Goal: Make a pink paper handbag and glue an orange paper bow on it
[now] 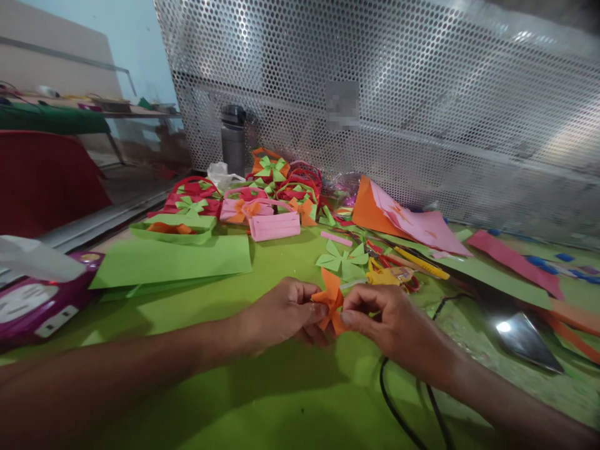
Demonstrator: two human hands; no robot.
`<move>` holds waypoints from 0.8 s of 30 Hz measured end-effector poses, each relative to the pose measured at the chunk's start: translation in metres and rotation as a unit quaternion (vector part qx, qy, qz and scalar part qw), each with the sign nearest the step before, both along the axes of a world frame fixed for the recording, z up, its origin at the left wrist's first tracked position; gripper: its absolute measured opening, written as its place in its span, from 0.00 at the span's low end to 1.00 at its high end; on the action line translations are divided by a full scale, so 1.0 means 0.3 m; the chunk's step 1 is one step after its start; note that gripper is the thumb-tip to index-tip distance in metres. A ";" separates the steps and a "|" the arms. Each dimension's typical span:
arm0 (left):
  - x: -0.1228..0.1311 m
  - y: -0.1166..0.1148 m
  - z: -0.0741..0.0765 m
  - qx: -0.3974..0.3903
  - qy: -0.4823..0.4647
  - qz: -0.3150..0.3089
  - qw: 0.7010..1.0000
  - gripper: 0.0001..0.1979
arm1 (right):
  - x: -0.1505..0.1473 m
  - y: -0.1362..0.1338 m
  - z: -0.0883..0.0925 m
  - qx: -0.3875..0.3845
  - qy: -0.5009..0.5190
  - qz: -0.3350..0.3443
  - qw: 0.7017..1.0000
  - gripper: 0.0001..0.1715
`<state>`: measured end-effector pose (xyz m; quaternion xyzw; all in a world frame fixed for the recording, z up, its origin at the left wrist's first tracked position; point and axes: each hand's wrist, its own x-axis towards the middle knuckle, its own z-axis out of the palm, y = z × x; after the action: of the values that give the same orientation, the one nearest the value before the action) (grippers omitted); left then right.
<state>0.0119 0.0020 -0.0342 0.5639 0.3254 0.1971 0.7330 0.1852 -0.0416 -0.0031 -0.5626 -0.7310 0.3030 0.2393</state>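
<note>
Between my two hands is an orange paper flower (332, 294) with pointed, folded petals. My left hand (293, 312) pinches it from the left, the thumb lying over its petals. On the other side my right hand (384, 312) is closed, thumb and forefinger pressed on a petal at the flower's right edge. Just beyond them lies a green paper flower (344, 259) on the green table surface (281, 387). A yellow glue gun (389, 275) sits close behind my right hand, its tip partly hidden.
Small paper bags, among them a pink paper bag (275, 226), stand at the back beside a grey bottle (233, 140). Green sheets (187, 259) and a purple power strip (51, 300) lie left. Right are a box cutter (422, 262), a phone (529, 344) and a black cable (389, 387).
</note>
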 end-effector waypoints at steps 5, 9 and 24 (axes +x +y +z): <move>0.000 0.000 -0.004 -0.002 -0.005 0.003 1.000 0.12 | -0.005 -0.002 0.001 0.002 -0.013 -0.006 1.000 0.07; -0.001 -0.002 -0.004 0.000 -0.004 0.005 1.000 0.11 | -0.005 -0.004 0.003 -0.011 0.020 0.009 1.000 0.07; -0.003 0.000 -0.008 0.010 -0.010 -0.006 1.000 0.12 | -0.016 -0.008 -0.012 0.091 -0.051 0.002 0.995 0.11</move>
<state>0.0112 0.0019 -0.0367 0.5709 0.3131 0.2017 0.7317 0.1805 -0.0441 -0.0066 -0.5520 -0.7678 0.2066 0.2513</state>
